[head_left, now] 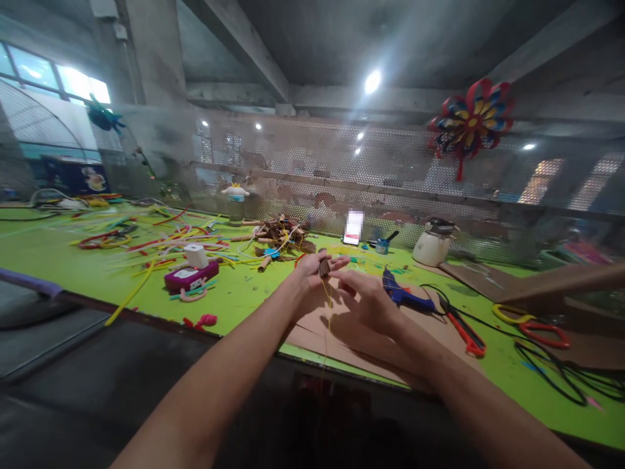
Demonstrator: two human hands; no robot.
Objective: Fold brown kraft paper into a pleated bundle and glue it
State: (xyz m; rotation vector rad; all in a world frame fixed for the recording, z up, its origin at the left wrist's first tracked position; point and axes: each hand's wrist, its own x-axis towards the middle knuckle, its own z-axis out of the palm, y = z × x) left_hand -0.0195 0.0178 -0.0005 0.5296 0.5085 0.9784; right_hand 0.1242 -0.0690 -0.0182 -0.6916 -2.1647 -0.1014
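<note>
My left hand [308,272] is closed around a small, dark brown, ridged piece [324,267], its fingers behind it. A thin yellow thread [329,316] hangs from beside this piece and runs down past the table's front edge. Close on the right, my right hand [370,296] has its fingers bent together, with the index fingertip near the brown piece. Whatever those fingers pinch is too small to make out. Both hands are above a flat sheet of brown cardboard [312,329]. A blue glue gun [410,298] lies just right of my right hand.
A red-handled tool [466,332], scissors [544,332] and black cables [551,371] lie at right. Behind my hands are a brown pile [283,238], a phone [353,228] and a white jar [432,244]. Colourful strips [161,244] and a purple box [190,278] lie left.
</note>
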